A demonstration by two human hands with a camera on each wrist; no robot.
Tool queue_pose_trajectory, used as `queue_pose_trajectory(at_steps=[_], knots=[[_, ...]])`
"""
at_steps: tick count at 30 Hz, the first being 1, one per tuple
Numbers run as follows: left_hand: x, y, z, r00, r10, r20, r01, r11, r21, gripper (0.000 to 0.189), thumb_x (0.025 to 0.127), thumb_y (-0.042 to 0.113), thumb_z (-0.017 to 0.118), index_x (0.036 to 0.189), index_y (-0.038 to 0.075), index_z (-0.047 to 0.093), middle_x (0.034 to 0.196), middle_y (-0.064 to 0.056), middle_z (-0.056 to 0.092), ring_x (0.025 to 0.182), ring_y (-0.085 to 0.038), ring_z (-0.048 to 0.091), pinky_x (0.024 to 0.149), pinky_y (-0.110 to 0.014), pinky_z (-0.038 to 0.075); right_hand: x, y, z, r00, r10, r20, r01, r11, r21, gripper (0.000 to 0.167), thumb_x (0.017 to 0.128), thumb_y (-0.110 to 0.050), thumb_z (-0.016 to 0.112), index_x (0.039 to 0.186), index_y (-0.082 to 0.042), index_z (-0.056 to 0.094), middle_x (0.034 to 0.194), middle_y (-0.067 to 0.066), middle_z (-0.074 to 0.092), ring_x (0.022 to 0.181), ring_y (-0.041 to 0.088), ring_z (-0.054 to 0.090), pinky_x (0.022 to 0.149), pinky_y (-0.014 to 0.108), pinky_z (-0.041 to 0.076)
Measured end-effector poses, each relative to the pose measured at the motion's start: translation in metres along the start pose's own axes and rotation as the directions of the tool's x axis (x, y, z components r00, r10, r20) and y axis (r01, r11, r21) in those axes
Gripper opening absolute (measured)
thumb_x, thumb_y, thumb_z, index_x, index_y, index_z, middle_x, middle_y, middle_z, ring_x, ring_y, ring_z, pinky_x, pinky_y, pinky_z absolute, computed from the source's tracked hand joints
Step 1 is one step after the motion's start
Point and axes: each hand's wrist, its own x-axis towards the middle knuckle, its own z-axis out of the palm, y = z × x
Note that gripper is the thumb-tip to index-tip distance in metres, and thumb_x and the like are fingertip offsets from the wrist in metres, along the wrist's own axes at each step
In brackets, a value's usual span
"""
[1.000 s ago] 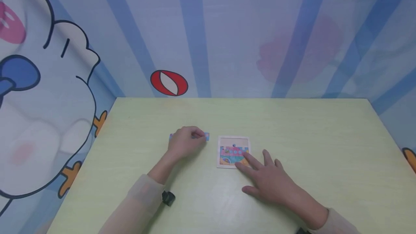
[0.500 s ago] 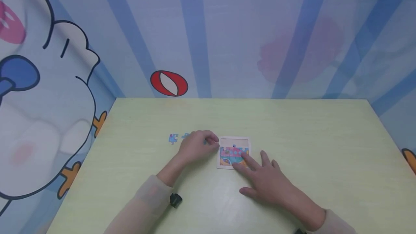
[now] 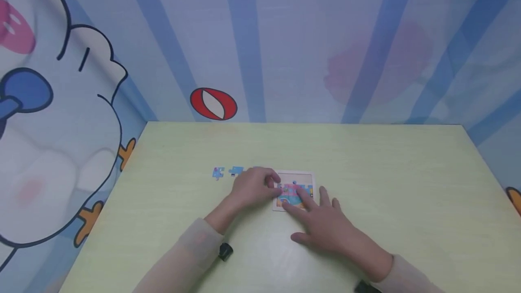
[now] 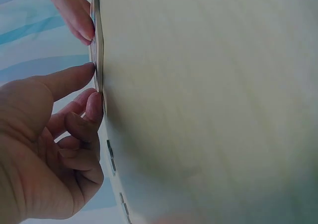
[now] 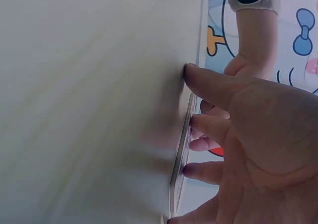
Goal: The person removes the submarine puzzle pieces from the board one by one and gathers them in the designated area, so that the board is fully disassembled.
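left hand (image 3: 254, 187): at the near-left side of the puzzle tray (image 3: 314, 184), thumb and index at its left edge with a small gap between their tips, other fingers curled in — can't tell if it pinches a piece. right hand (image 3: 327, 225): spread wide, fingers straight, index and middle tips down on the fitted pieces (image 3: 290, 188), ring finger just off the tray's right edge, thumb on the table (image 3: 386, 171) nearer the person. tray lies flat between the hands, pieces filling the part by the right fingertips, pale base showing beyond them. two loose pieces, first piece (image 3: 218, 172) and second piece (image 3: 236, 171), lie apart from each other, past the left hand and to its left. well beyond both hands — striped backdrop (image 3: 285, 44) with a red-and-white oval (image 3: 213, 103).
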Motion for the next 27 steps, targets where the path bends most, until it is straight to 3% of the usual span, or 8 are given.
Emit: queue_pose_trajectory(at_steps=[11,27], knots=[[0.0006,0.0019,0.0009,1.0,0.015,-0.001,-0.015,0.999,0.039,0.023,0.089,0.036,0.082,0.107,0.022,0.076,0.081,0.011,0.062,0.074,-0.011,0.058,0.065,-0.033,0.046,0.0015,-0.0026,-0.0013,1.0,-0.01,-0.014,0.01,1.0,-0.023,0.072,0.092,-0.054,0.073,0.156,-0.033,0.047,0.168,0.012,0.029,0.131,0.071,0.035,0.09,0.079,0.041],[-0.0018,0.0071,-0.0006,1.0,0.001,0.008,-0.001,1.0,0.004,0.022,0.09,0.031,0.082,0.106,0.02,0.074,0.086,0.01,0.065,0.078,-0.011,0.06,0.07,-0.034,0.048,0.003,-0.0022,0.0018,1.0,-0.003,-0.006,0.003,0.999,-0.046,0.072,0.093,-0.056,0.071,0.156,-0.034,0.047,0.167,0.011,0.033,0.131,0.071,0.036,0.09,0.078,0.042]])
